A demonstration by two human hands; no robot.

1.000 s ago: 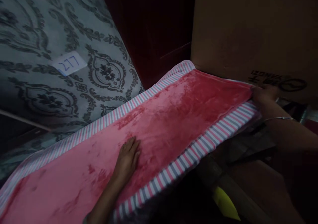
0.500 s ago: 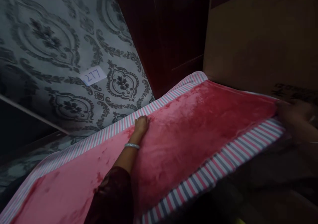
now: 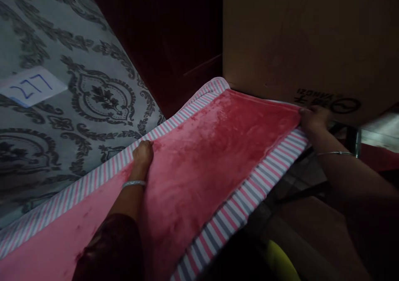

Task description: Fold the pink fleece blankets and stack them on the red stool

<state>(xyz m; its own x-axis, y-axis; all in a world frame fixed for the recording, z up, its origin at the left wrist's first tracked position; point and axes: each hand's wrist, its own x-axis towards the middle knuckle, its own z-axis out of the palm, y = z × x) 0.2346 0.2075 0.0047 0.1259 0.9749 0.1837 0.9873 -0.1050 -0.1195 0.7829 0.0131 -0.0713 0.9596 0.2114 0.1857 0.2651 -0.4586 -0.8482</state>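
We see a pink blanket (image 3: pixel 218 148) of plush cloth with a border of pink, grey and white stripes. It is spread long and flat, running from the lower left corner up to the right. Its far end is just beside a large cardboard box (image 3: pixel 296 44).

The left hand (image 3: pixel 142 154) is on the far long side of the blanket, where the plush meets the striped border. Its fingers (image 3: pixel 146 146) are bent down onto the cloth. We cannot tell if they pinch it or only press on it. A silver bangle (image 3: pixel 134 184) is on this wrist, and a dark sleeve (image 3: pixel 109 252) covers the arm below it.

The right hand (image 3: pixel 313 119) is at the far end of the blanket, near the right corner. Its fingers are closed on the edge of the cloth and hold it. A thin bracelet (image 3: pixel 335 152) is on this wrist.

Behind the blanket on the left stands a grey patterned mattress (image 3: pixel 93 98) carrying a white label (image 3: pixel 31 85) with "277" written in blue. Between mattress and box is dark wooden furniture (image 3: pixel 162 35). A yellow object (image 3: pixel 280 262) shows at the bottom, under the near border.
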